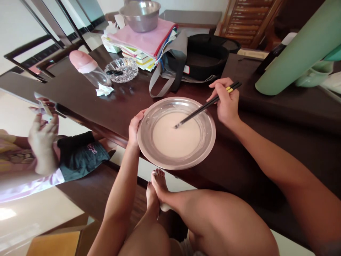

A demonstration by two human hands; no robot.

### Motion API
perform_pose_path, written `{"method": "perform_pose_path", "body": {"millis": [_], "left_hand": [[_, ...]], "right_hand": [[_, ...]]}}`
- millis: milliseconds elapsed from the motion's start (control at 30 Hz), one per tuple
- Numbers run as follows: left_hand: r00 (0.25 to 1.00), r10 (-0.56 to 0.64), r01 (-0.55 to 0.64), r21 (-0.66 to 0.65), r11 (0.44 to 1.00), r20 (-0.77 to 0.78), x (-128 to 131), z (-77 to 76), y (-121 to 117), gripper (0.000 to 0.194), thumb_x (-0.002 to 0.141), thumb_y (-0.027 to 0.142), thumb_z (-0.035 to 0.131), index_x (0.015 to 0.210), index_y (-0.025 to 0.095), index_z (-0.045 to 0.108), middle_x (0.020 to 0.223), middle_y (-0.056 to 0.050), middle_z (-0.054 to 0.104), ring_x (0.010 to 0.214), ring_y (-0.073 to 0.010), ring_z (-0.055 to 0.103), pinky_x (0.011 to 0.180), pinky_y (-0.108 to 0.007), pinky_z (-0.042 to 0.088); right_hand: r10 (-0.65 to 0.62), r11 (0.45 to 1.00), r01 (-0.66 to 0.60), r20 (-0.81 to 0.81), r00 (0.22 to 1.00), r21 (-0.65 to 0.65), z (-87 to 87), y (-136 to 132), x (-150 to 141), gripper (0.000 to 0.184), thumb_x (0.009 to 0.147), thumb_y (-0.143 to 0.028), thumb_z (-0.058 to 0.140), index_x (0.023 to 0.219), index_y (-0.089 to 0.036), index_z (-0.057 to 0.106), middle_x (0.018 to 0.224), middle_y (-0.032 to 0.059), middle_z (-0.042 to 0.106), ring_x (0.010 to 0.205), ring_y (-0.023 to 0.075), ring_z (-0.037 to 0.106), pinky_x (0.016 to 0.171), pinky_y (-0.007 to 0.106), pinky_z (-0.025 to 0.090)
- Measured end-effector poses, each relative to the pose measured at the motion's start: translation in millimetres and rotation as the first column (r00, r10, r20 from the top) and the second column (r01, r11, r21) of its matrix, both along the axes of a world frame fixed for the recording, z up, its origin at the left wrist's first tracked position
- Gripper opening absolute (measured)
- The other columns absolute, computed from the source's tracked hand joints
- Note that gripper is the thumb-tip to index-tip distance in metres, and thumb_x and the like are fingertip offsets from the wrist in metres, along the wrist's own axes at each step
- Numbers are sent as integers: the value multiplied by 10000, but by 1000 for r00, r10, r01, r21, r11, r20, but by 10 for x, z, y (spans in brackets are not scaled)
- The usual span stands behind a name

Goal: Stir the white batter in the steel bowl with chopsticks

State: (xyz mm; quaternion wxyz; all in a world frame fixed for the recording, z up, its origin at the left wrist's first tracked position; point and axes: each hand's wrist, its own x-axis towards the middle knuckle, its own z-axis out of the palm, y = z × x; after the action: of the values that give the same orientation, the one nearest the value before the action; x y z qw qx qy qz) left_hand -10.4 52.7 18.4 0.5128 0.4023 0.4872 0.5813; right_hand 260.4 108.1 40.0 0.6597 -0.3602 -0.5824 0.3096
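Observation:
A wide metal bowl (176, 163) sits at the front edge of the dark table, holding pale, creamy liquid (173, 142) with smears up its inner wall. My left hand (135, 127) grips the bowl's left rim, thumb on top and the other fingers hidden beneath. In my right hand (227, 101) is a pair of black chopsticks (204, 106) with yellow bands near the top. They slant down to the left, and their whitish, coated tips touch the liquid near the middle of the bowl.
Behind the bowl are a grey-black bag (176, 60), a glass ashtray (122, 70), a pink-topped bottle (86, 67), and a smaller metal bowl (142, 17) on stacked books and folders. A green cylinder (295, 53) stands right. Another person's hand (44, 137) is at left.

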Motion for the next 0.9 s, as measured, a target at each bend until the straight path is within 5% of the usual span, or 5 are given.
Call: {"method": "perform_pose_path", "body": {"millis": [167, 333, 500, 667, 900], "left_hand": [[1000, 10, -10, -6, 1000, 4, -1, 4, 1, 317, 811, 355, 480, 983, 183, 684, 956, -44, 729, 910, -223, 662, 814, -325, 516], [1000, 1, -1, -10, 1000, 0, -3, -1, -1, 323, 819, 361, 472, 1001, 189, 676, 969, -41, 726, 902, -217, 664, 813, -321, 516], [1000, 4, -4, -5, 1000, -20, -13, -12, 6, 324, 818, 361, 468, 1007, 193, 670, 973, -39, 726, 919, -220, 662, 820, -323, 515], [1000, 0, 0, -10, 1000, -1, -8, -7, 2, 319, 824, 345, 457, 1003, 196, 675, 968, -41, 725, 934, -221, 661, 813, -319, 514], [1000, 3, -3, 1, 1000, -12, -8, -9, 0, 313, 826, 358, 461, 984, 197, 677, 978, -39, 724, 939, -219, 665, 819, -315, 514]], "right_hand": [[113, 993, -110, 67, 991, -47, 11, -38, -36, 267, 885, -479, 526, 855, -249, 657, 542, -44, 535, 458, 102, 525, 481, 278, 406], [12, 1000, -12, -18, 1000, 29, -7, 4, 0, 256, 867, -475, 559, 817, -235, 634, 552, -48, 513, 465, 90, 526, 442, 253, 357], [113, 993, -108, 95, 989, -51, -25, -9, -10, 313, 881, -540, 490, 895, -260, 628, 561, -39, 523, 504, 122, 547, 525, 297, 438], [-15, 1000, 15, 38, 999, 6, -29, 40, 28, 301, 856, -550, 524, 853, -265, 621, 553, -39, 509, 456, 127, 507, 475, 305, 382], [48, 998, -44, 101, 994, -38, 15, -20, -22, 327, 855, -573, 509, 946, -281, 623, 528, -46, 530, 453, 123, 526, 467, 292, 386]]}}
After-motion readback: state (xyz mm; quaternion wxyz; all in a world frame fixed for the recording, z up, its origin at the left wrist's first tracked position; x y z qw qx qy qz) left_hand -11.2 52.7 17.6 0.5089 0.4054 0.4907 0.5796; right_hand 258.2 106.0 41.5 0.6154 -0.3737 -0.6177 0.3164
